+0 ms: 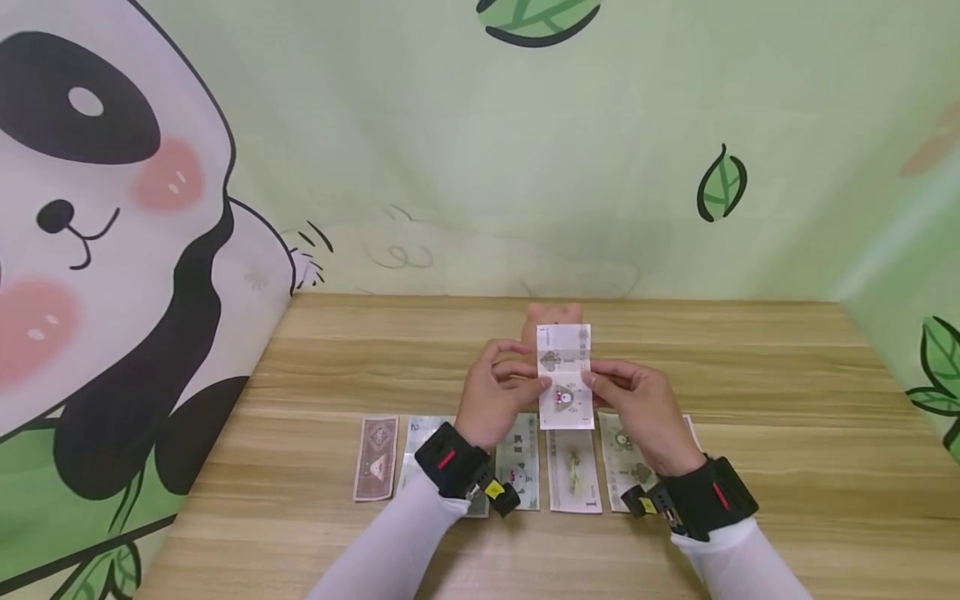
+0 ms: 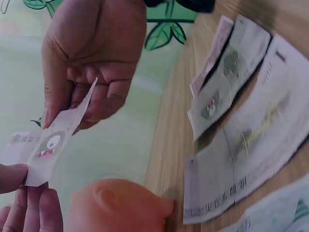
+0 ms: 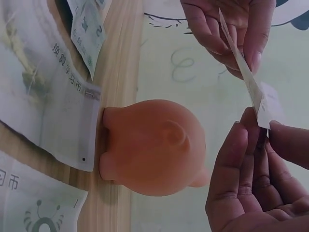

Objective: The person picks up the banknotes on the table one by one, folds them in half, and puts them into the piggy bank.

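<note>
A creased paper note [image 1: 566, 367] is held up above the wooden table [image 1: 825, 358], its left edge pinched by the left hand [image 1: 493, 400] and its right edge by the right hand [image 1: 647, 408], each thumb being pressed to the front with bent fingers behind and no more than the paper between. Behind the note, a pink pig figure [image 3: 149, 147] is stood on the table, while nearer the person a row of other notes [image 1: 575, 475] is laid out flat, partly covered by the wrists.
</note>
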`<action>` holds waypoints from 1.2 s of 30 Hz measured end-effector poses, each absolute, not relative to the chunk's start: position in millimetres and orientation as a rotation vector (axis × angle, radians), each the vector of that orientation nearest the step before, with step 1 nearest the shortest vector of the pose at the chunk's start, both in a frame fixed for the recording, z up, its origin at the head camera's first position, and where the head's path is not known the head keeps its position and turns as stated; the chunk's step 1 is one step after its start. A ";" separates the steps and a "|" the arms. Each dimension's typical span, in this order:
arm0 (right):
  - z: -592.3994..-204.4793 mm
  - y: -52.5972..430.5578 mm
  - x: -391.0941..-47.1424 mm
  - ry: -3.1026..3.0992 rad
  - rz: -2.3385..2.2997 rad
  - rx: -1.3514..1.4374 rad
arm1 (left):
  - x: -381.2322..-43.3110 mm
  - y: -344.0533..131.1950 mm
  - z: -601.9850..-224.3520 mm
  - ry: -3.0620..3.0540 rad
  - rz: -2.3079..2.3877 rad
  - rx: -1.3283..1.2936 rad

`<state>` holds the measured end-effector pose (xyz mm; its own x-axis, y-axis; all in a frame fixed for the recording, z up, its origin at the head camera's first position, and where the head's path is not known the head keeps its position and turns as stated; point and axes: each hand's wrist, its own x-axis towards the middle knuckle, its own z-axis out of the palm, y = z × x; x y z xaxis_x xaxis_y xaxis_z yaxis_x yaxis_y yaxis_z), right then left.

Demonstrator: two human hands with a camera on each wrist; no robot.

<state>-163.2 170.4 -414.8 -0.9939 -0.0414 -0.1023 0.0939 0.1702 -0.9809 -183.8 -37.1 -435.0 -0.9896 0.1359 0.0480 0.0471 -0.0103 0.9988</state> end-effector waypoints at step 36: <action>-413.5 165.5 -155.3 2.733 -1.725 -0.104 | -178.9 -41.9 -429.8 2.859 1.765 0.598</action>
<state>-155.3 165.5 -413.5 -0.9937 -0.0051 0.1119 -0.1032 0.4302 -0.8968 -178.9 -41.9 -429.8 -0.9034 0.1497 0.4019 0.4264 0.4144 0.8040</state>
